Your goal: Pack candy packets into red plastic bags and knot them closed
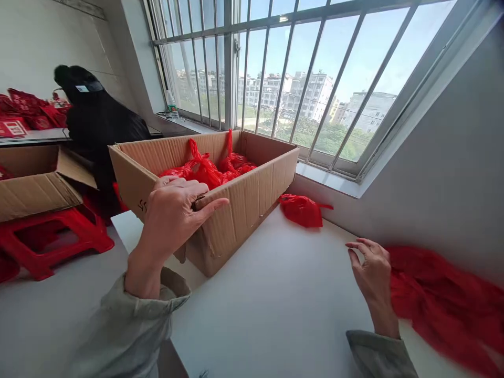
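My left hand (171, 207) grips the near corner of an open cardboard box (246, 210), its thumb on the outer wall and its fingers over the rim. Inside the box lie several tied red plastic bags (207, 170); what they contain is hidden. My right hand (370, 265) hovers over the white table (271, 299) with curled fingers apart and nothing between them. Close to its right is a heap of red plastic bags (441, 289), partly blurred. One tied red bag (303, 211) sits on the table between the box and the wall.
A barred window (295, 84) and its sill are behind the box. At the left, another person in black (102, 118) is near a second cardboard box (37, 189) on a red plastic stool (59, 239). Red packages (37, 118) cover a table behind. A bottle (171, 105) stands on the sill.
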### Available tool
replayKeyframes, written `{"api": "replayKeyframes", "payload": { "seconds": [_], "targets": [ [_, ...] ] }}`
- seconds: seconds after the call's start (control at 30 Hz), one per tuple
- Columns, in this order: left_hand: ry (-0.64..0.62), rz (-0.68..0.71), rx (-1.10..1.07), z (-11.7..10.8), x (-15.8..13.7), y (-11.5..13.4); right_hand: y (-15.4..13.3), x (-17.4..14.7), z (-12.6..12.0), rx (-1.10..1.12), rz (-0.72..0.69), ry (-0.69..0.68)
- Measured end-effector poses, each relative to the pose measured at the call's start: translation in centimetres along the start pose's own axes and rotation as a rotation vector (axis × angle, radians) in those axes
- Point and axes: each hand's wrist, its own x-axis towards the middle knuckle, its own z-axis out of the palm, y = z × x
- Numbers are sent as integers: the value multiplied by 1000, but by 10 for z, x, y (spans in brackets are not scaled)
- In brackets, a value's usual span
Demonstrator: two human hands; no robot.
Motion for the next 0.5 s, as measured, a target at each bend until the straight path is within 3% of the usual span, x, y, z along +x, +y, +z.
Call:
{"api": "replayKeyframes", "payload": {
  "seconds": [0.3,0.5],
  "targets": [
    [83,31,-73,-1,-5,2,-56,24,-33,256,-55,-79],
    [110,9,-259,-28,-44,24,-105,94,-47,432,-245,-104]
  ]
}}
